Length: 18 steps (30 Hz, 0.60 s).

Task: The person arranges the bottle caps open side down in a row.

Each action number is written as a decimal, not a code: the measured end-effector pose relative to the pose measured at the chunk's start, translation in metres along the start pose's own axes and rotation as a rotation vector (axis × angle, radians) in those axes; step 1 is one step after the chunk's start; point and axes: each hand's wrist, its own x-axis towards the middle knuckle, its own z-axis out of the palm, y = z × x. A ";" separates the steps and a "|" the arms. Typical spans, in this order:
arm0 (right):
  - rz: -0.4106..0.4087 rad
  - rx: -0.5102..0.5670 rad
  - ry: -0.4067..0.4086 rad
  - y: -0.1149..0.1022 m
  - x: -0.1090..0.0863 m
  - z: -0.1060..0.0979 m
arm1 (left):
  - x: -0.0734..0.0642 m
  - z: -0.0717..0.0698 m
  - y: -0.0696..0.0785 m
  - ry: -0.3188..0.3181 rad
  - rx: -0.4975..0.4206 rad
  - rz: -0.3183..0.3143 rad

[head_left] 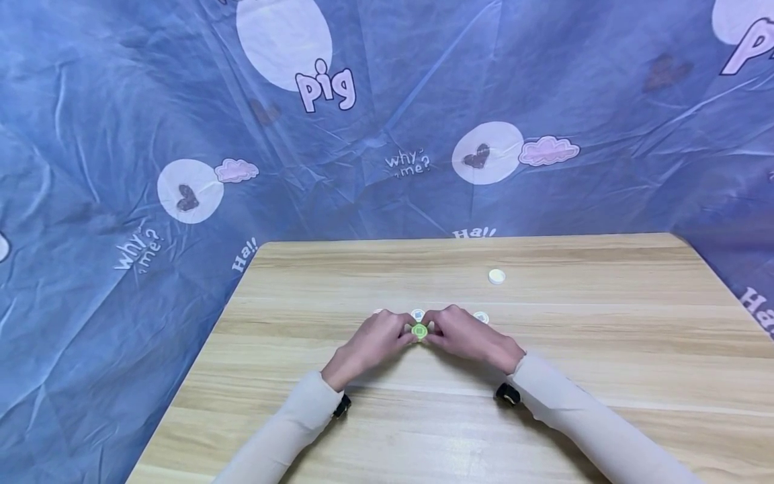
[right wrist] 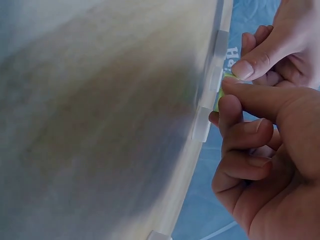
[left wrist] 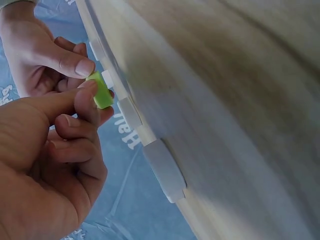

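Both hands meet over the middle of the table at a small lime-green round disc (head_left: pixel 419 331), whose top carries a square pattern. My left hand (head_left: pixel 382 337) pinches its left side between thumb and fingers. From the other side, my right hand (head_left: pixel 462 333) pinches it the same way. In the left wrist view the disc (left wrist: pixel 102 91) shows as a thick, short piece held above the tabletop, thumbs at its near side. The right wrist view has only slivers of green beside the fingertips, most of it hidden. Just beyond lies a white round disc (head_left: pixel 418 314) with a bluish square on top.
Another patterned white disc (head_left: pixel 481 317) lies beside the right hand, partly covered. A pale disc (head_left: pixel 378 311) peeks out behind the left hand. Farther back on the wooden table (head_left: pixel 302 275) sits a plain white round piece (head_left: pixel 496 276). Blue printed cloth (head_left: pixel 363 188) hangs behind.
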 end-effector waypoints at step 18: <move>-0.005 -0.058 0.008 0.002 0.001 0.003 | 0.007 0.006 0.002 -0.032 0.118 0.013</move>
